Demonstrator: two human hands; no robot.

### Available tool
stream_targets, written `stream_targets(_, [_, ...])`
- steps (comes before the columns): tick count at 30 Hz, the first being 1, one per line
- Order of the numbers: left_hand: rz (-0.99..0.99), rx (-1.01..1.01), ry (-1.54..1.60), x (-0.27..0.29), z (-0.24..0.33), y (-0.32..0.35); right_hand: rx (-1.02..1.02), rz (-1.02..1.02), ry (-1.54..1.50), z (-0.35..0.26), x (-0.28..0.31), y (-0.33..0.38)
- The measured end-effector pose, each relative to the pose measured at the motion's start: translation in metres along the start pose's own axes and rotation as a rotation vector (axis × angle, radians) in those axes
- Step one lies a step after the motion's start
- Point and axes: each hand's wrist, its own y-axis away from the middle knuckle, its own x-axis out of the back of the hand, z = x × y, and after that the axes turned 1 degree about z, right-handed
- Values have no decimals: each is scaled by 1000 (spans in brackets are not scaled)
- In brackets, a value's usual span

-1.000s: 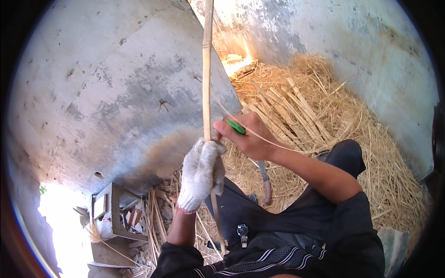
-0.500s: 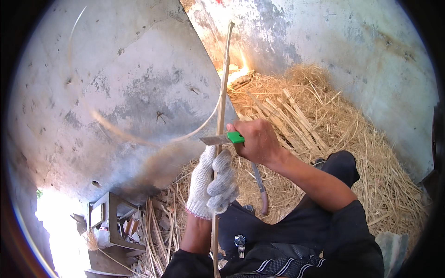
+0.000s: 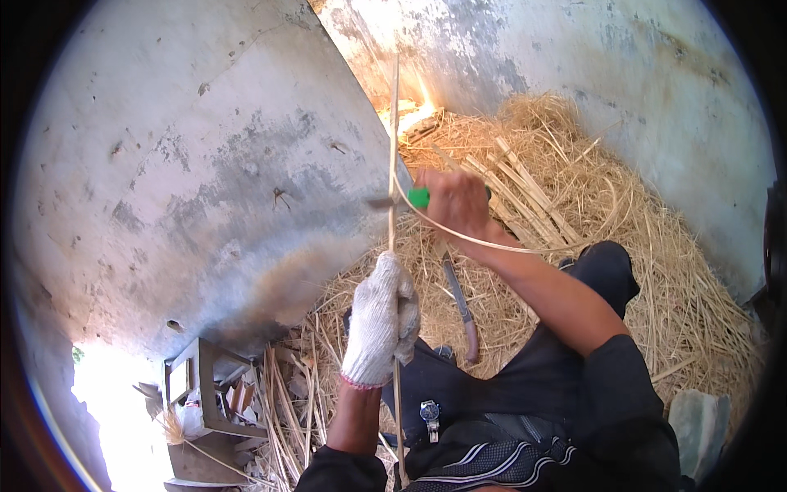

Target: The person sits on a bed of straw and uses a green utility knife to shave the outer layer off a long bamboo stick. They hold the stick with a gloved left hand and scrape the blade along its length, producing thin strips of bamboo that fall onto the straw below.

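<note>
My left hand [image 3: 379,328], in a white knitted glove, is closed round a long, thin bamboo strip [image 3: 393,131] that stands nearly upright before me. The strip's lower end runs down to my lap. Above the glove, my bare right hand [image 3: 459,201], a little blurred, grips a green-handled knife [image 3: 419,198]. Its blade lies across the strip, edge detail smeared by motion. From near the blade a thin sliver [image 3: 484,243] curls off to the right, passing over my right forearm.
A long-bladed knife with a brown handle [image 3: 470,336] lies on shavings between my legs. Split bamboo pieces [image 3: 525,197] rest on the shavings heap [image 3: 656,271]. A worn wooden frame [image 3: 201,385] stands at lower left, by more strips [image 3: 283,410]. A grey wall [image 3: 205,180] rises at left.
My right hand and knife have moved up the strip, away from the glove. The curled sliver, which hung to the left, now bends to the right. The strip shows a narrower side.
</note>
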Motion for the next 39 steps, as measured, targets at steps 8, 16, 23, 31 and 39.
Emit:
stream_targets(8, [17,63,-77,-24,-44,-7,-193,86,266,53,1,-30])
stream_targets(16, [-89,91,57,-5,-31,-21,-748,-887,-1003,87,0,-32])
stream_targets(23, [1,84,124,25,-20,-20,-229,-946,-386,23,21,-30])
stream_targets(31, [-25,-104,-114,16,-27,-16,-474,-675,-668,-24,20,-8])
stream_targets(39, [-460,81,688,30,-72,-12,-606,-458,-901,-6,24,-16])
